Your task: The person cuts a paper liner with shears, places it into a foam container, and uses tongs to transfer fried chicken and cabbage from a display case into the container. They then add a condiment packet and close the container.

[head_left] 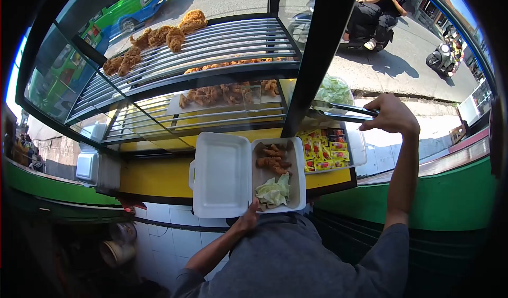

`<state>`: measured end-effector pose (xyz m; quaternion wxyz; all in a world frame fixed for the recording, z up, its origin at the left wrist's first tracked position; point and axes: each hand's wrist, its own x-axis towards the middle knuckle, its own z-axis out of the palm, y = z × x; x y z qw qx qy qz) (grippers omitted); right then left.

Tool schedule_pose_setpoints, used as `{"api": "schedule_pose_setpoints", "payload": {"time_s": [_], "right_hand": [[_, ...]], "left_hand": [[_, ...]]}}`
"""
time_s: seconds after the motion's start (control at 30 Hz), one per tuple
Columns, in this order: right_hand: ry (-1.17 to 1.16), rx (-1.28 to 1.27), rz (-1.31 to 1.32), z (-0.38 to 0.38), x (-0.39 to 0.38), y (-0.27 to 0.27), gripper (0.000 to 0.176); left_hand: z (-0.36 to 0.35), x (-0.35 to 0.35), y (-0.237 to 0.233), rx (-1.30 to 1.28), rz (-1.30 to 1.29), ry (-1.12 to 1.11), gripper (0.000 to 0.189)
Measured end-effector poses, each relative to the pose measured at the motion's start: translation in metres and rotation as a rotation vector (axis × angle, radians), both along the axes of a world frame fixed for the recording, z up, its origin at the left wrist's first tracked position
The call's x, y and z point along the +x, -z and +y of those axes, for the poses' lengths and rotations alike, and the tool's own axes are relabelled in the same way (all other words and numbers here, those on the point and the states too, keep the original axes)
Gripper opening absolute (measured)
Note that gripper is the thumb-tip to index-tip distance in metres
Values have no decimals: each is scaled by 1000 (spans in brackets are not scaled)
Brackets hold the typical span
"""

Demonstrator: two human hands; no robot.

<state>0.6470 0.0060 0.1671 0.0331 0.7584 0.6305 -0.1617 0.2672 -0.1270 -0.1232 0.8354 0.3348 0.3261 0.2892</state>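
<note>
A white foam takeaway box (222, 173) lies open in front of me. Its right half is lined with brown paper and holds fried chicken pieces (273, 162) and pale green shredded leaves (274, 192). My left hand (248, 218) grips the box at its near edge, by the hinge, thumb up on the rim. Out to the right, my right hand (394, 115) is closed around metal tongs (346, 111). The tongs point left, their tips by a clear container of cut leaves (334, 91). What the tips touch is partly hidden behind the dark cabinet post.
A glass cabinet with a metal rack (222, 41) holds fried chicken (174, 36) on two levels. Sauce sachets (325, 150) fill a tray right of the box. Stacked foam boxes (89, 163) stand left on the yellow counter (153, 179). Beyond are a street, a green vehicle and motorbike riders.
</note>
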Motion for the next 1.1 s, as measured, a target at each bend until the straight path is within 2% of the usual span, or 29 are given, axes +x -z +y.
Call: {"api": "schedule_pose_setpoints", "payload": {"time_s": [0.07, 0.17, 0.3, 0.4, 0.43, 0.57, 0.67, 0.8, 1.0, 1.1], "right_hand": [[-213, 187, -94, 6, 2, 13, 45], [-24, -104, -52, 17, -10, -12, 53], [-167, -4, -46, 26, 0, 2, 47], [7, -124, 64, 23, -3, -17, 46], [-4, -124, 75, 25, 4, -16, 46], [-69, -64, -64, 28, 10, 0, 47], [-19, -2, -96, 24, 7, 1, 52], [-54, 41, -165, 13, 1, -4, 44], [27, 193, 136, -28, 20, -21, 45], [33, 93, 212, -60, 18, -40, 48]], "left_hand": [[-3, 4, -8, -54, -34, -49, 68], [-5, 6, -5, -114, -32, -109, 69], [-8, 9, 8, -139, 38, -156, 71], [-7, 6, 13, -114, 33, -137, 71], [-6, 5, 7, -102, -27, -119, 71], [-6, 9, -1, -101, -37, -142, 73], [-8, 11, -4, -125, 27, -185, 73], [-7, 11, -3, -97, 38, -149, 73], [-3, 5, 2, -40, -32, -58, 76], [-5, 8, -8, -113, 64, -90, 77]]}}
